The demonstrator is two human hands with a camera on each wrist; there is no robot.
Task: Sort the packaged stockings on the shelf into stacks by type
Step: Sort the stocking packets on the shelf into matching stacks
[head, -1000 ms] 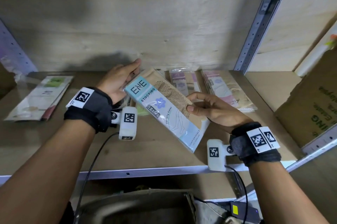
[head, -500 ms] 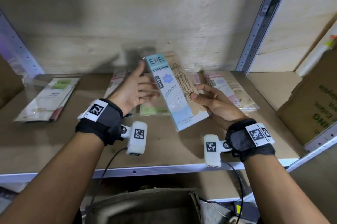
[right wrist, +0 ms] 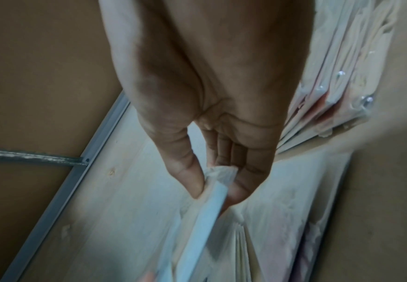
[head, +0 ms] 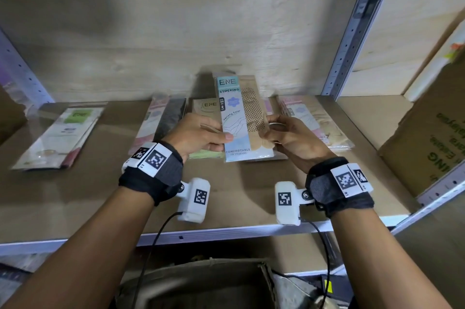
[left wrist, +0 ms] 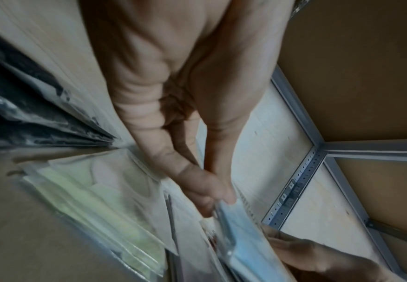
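Blue stocking pack [head: 239,120] now upright, swung from its slant; your left hand [head: 198,136] and right hand [head: 293,136] pinch its edges. Likely checking type before stacking.

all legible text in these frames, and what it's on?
"ENE", "STOCKING", "Variety Color", "COMFORTABLE": blue-and-beige stocking packet held in both hands.
"ENE": beige packet lying behind it.
"ENE": green-labelled packet at far left.
Brown cardboard box: print partial, upside down, unreadable.
Wrist views: none legible.

Head view down onto shelf [head: 251,198], wrist views close along fingers
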